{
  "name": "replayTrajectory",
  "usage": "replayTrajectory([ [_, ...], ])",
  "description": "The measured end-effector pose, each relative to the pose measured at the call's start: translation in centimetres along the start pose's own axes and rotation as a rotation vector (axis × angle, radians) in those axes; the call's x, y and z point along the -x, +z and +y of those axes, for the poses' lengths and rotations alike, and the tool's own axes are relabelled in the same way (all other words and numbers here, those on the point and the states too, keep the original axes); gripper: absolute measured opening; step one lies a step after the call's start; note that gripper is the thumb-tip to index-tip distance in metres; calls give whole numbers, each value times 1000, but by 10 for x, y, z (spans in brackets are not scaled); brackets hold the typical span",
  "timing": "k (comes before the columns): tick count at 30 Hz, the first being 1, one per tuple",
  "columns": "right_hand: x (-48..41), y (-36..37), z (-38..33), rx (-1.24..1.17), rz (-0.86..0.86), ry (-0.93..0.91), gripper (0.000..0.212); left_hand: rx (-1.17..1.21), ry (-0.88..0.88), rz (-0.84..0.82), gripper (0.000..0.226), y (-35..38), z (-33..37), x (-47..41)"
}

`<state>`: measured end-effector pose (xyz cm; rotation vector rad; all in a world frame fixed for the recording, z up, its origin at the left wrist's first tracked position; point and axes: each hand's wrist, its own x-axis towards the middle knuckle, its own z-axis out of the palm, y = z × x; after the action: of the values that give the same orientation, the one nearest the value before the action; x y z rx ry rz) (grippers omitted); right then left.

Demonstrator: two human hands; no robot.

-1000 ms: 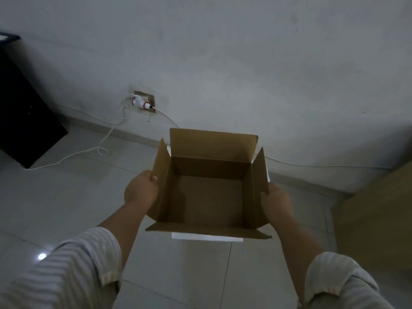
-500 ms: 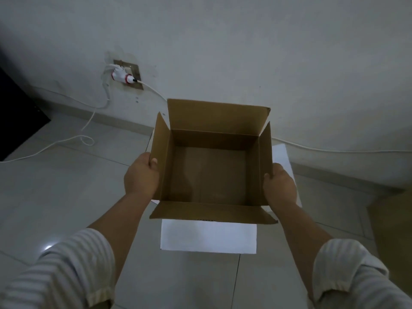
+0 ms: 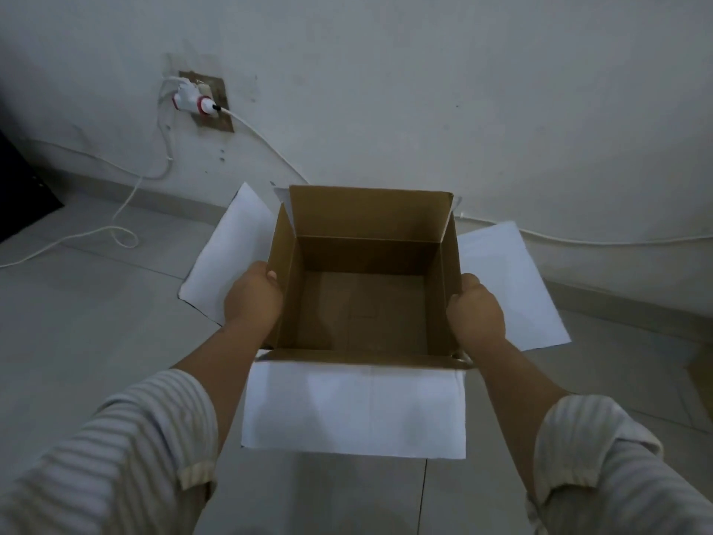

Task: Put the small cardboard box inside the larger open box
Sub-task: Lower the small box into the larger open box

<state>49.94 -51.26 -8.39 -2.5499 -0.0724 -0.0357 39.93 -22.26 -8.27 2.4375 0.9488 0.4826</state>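
The small brown box (image 3: 366, 287), mouth up, is held between the left hand (image 3: 252, 299) and the right hand (image 3: 476, 310), each closed on one side wall, directly above the larger white box (image 3: 353, 407) with its flaps spread flat on the floor.

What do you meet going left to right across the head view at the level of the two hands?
White left flap → left hand → brown cardboard box held between both hands → right hand → white right flap.
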Motion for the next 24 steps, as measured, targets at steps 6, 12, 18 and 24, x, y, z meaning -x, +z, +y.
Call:
replayTrajectory([
  [6,7,23,27,-34,2,-44,26,41,15,-34,22,29,-27,12],
  [12,41,48,32,226,-102,-269,33,-214,208,-331,53,51,-41,55],
  [18,67,85,35,264,-281,-328,48,-358,293,-366,73,76,-54,84],
  [24,63,96,38,304,-230,-341,53,-350,329,-314,80,82,-55,76],
])
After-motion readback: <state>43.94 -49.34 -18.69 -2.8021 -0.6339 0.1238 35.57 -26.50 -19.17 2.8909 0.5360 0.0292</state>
